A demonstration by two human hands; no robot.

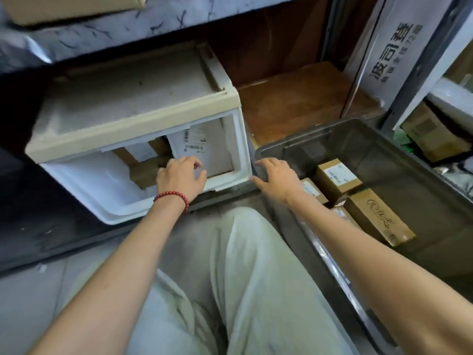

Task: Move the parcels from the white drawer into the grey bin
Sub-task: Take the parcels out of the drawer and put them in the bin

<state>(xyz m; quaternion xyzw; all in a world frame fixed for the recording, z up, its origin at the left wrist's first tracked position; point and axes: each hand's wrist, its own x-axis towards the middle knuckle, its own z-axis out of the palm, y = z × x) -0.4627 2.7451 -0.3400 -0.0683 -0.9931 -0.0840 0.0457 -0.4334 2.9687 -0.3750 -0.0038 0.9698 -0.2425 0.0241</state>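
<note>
White-label parcel (197,142) lies in the white drawer (240,149), right under your L hand (180,174). Fingers are curled over its near edge; can't tell if they've got hold yet. Brown box (143,172) is just left of that hand. R hand (275,179) is spread, holding nothing, at the grey bin (307,149) rim. Risk, imo: on a one-handed lift the parcel snags the drawer's front lip & drops short of the bin.

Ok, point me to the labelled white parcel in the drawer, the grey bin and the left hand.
white parcel (197,142): head view, on its barcode label.
grey bin (371,149): head view, on its bare inner wall.
left hand (179,175): head view, on the back of the hand.
</note>
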